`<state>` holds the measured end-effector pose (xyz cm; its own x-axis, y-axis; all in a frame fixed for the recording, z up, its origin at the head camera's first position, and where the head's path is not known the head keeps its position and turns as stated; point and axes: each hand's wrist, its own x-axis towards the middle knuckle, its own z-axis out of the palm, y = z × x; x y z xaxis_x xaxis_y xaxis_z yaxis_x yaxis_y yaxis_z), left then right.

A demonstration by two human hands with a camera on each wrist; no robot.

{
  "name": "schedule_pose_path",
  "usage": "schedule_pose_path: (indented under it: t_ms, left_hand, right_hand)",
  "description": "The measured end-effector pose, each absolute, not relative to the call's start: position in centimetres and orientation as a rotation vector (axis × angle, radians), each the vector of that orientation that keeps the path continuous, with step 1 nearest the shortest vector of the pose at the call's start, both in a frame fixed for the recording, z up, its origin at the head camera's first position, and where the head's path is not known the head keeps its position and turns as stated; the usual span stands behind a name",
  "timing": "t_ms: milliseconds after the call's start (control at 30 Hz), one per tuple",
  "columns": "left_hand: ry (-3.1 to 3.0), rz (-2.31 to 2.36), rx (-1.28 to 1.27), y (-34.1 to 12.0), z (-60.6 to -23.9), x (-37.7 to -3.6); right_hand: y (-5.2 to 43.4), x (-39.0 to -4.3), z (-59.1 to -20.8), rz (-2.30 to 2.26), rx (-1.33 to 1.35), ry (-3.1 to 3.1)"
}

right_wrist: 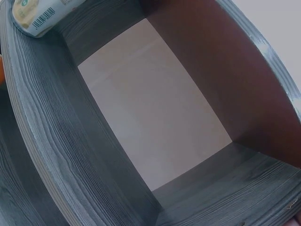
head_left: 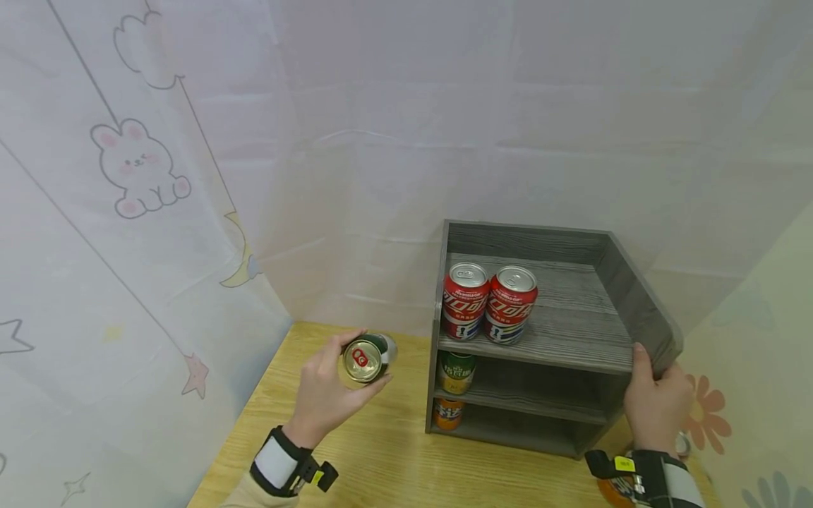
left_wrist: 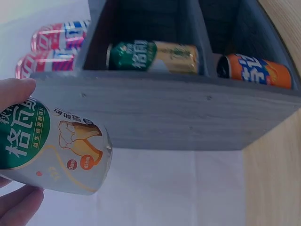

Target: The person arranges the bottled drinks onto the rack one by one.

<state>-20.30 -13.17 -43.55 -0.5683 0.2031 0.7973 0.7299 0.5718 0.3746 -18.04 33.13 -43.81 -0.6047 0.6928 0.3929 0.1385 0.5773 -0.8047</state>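
Observation:
My left hand (head_left: 324, 391) grips a green and white drink can (head_left: 363, 361), thumb and fingers round its sides. The can's gold top and red tab face the head camera. In the left wrist view, the held can (left_wrist: 61, 146) is level with the top tier of a grey wooden shelf (left_wrist: 146, 108), beside its side wall. My right hand (head_left: 657, 402) grips the shelf's right side, thumb on the near edge. Two red cola cans (head_left: 466, 303) stand at the left of the top tier. A green and gold can (head_left: 456, 372) stands in the middle tier, an orange can (head_left: 448, 414) in the bottom one.
The shelf stands on a wooden table (head_left: 381, 466) against a pale sheet (head_left: 381, 176). Another orange can (head_left: 615, 492) lies partly hidden behind my right wrist, with a silver can end (head_left: 682, 444) nearby. A patterned sheet (head_left: 146, 282) hangs along the left.

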Motion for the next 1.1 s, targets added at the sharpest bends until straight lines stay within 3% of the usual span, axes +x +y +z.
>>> schedule_pose_path:
  t_ms: [467, 1100]
  left_hand:
    - [-1.934, -0.927, -0.947, -10.0, -40.1, -18.6]
    - [-1.848, -0.955, -1.106, -6.1, -38.0, -17.1]
  right_hand:
    - [33.2, -18.1, -43.9, 0.974, -0.679, -2.100]
    - [33.0, -18.0, -43.6, 0.977, -0.646, -2.078]
